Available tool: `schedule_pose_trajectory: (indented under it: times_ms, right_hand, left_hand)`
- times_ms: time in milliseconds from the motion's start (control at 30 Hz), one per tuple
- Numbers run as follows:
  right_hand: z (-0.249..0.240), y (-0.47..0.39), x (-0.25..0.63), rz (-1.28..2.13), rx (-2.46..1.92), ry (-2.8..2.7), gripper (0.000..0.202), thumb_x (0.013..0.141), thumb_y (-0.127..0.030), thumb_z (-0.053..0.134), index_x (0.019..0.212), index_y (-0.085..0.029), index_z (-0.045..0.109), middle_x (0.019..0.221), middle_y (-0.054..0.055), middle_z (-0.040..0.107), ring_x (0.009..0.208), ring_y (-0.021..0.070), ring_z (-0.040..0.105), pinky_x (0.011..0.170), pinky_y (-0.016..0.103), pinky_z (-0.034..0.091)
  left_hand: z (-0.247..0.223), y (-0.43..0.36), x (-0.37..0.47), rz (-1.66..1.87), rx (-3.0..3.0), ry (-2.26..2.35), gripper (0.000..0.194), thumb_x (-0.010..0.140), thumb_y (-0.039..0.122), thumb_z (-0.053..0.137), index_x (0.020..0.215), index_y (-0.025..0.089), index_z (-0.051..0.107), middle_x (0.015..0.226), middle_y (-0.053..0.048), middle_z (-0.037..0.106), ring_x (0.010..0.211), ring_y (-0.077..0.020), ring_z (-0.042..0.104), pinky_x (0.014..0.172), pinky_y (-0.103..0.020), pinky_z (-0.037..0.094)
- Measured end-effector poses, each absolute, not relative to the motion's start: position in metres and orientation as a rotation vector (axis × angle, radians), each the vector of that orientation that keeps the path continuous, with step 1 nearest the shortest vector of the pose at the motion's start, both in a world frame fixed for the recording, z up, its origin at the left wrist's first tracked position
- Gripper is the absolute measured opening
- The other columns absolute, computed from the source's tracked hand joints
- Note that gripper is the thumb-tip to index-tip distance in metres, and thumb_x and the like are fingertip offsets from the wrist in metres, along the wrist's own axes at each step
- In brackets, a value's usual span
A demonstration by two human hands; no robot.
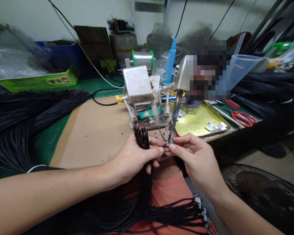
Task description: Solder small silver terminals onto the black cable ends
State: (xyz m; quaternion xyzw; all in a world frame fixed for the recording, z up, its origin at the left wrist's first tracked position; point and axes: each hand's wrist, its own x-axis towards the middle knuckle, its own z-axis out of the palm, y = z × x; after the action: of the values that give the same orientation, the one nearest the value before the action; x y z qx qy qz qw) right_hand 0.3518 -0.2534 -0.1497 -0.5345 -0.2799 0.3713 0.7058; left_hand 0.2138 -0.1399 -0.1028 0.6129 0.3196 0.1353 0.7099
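Observation:
A bundle of black cables [142, 138] with red-tipped ends stands up through my left hand [134, 158], whose fingers are wrapped round it. Between that hand's thumb and fingers, one wire end points right. My right hand [194, 155] pinches a small metal connector [170, 142] against this wire end. The dark tip of a soldering iron [175, 114], held in a metal stand, comes down onto the connector. A thin strand of solder wire [161, 133] also reaches this spot. The bundle hangs down over my lap, where several cables end in metal connectors [202, 209].
A soldering fixture [138, 85] with a solder spool [143, 60] stands behind my hands. To its right, a yellow tray [193, 122] bears small metal connectors. Red-handled scissors [244, 119] lie farther right. Black cables [26, 120] heap at left; a fan [261, 195] stands at lower right.

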Motion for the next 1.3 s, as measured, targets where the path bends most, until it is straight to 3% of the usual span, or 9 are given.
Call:
schedule_pose_trajectory:
  times_ms: [600, 1067, 1300]
  right_hand:
    - [-0.1462, -0.2573, 0.3481, 0.779, -1.234, -0.62, 0.019, 0.077, -0.026, 0.084, 0.09, -0.018, 0.072, 0.083, 0.005, 0.079, 0.076, 0.0183, 0.077, 0.074, 0.028, 0.063]
    - [-0.1433, -0.2573, 0.3467, 0.76, -1.251, -0.628, 0.018, 0.078, -0.027, 0.083, 0.089, -0.018, 0.073, 0.084, 0.005, 0.079, 0.077, 0.0181, 0.077, 0.075, 0.026, 0.063]
    - [-0.1418, -0.2565, 0.3469, 0.751, -1.29, -0.646, 0.018, 0.075, -0.027, 0.084, 0.087, -0.018, 0.073, 0.084, 0.004, 0.079, 0.075, 0.0179, 0.076, 0.073, 0.028, 0.063]
  left_hand:
    - [-0.1031, -0.1403, 0.2115, 0.262, 1.35, 0.694, 0.026, 0.078, 0.022, 0.074, 0.099, 0.007, 0.067, 0.082, -0.011, 0.073, 0.055, -0.0122, 0.063, 0.041, -0.018, 0.048]
    - [-0.0997, -0.141, 0.2112, 0.258, 1.359, 0.681, 0.023, 0.079, 0.021, 0.074, 0.097, 0.008, 0.069, 0.081, -0.009, 0.073, 0.055, -0.0113, 0.064, 0.04, -0.016, 0.048]
    - [-0.1005, -0.1419, 0.2119, 0.267, 1.334, 0.695, 0.02, 0.076, 0.019, 0.076, 0.092, 0.009, 0.071, 0.067, -0.003, 0.069, 0.053, -0.0113, 0.063, 0.039, -0.016, 0.048]
